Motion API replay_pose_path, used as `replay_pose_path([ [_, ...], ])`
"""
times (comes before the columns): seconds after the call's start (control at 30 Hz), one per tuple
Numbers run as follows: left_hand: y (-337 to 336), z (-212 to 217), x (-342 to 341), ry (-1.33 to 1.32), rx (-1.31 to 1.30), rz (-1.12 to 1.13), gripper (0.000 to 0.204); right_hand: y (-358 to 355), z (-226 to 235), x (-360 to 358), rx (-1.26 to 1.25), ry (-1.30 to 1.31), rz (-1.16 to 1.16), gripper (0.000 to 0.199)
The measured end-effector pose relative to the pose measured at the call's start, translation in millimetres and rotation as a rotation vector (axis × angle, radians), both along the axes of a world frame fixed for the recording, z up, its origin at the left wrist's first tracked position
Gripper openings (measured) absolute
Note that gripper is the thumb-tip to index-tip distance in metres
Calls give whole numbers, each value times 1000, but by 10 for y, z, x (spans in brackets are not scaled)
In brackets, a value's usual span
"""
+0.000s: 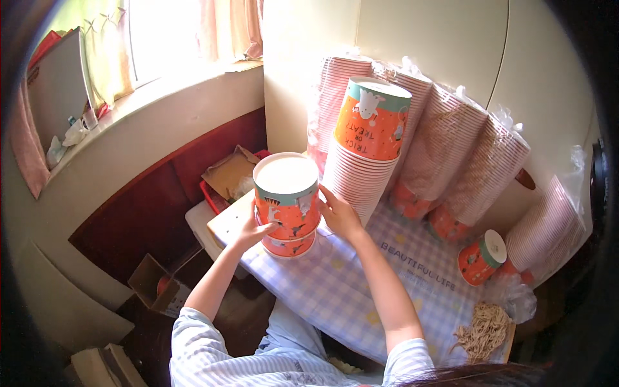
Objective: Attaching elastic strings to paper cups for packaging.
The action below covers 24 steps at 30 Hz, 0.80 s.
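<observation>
Desk [361, 284] has a lilac checked cloth. Along the back wall, several sleeves of stacked paper cups [451, 142] lean in clear plastic wrap. One lone orange cup [482, 258] stands at the right, near a bundle of tan rubber bands [483, 332] at the desk edge. Crumpled clear plastic [516, 298] sits just above the bundle. Open cardboard box [155, 284] on the floor, left. Red tray [216, 197] with cardboard beside the desk.

A cup [287, 193] sat inverted on another cup [289, 245] on the counter [348, 284]. Behind stood a tall cup stack [364, 148]; a lone cup [482, 257] lay to the right.
</observation>
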<state>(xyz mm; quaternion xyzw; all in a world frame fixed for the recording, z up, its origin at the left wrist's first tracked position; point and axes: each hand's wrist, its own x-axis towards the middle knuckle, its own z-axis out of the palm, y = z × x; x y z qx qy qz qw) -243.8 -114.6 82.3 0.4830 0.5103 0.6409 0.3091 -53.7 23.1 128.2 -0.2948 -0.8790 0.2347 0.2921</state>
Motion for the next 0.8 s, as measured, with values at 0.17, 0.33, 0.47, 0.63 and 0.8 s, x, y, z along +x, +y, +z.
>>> replay_pose_path([
  [0.17,9,-185,65,159,82,150,86,95,-268,-34,-55,-88,138,58],
  [0.33,1,-444,-32,458,-48,310,90,104,-518,-123,-84,-129,140,94],
  [0.47,-22,-533,-20,549,-81,356,89,91,-619,-126,-133,-177,134,107],
  [0.63,-24,-576,17,428,-123,337,91,78,-727,-137,-105,-97,171,118],
  [0.8,-26,-635,17,448,-104,363,93,62,-776,-149,-132,-122,158,120],
])
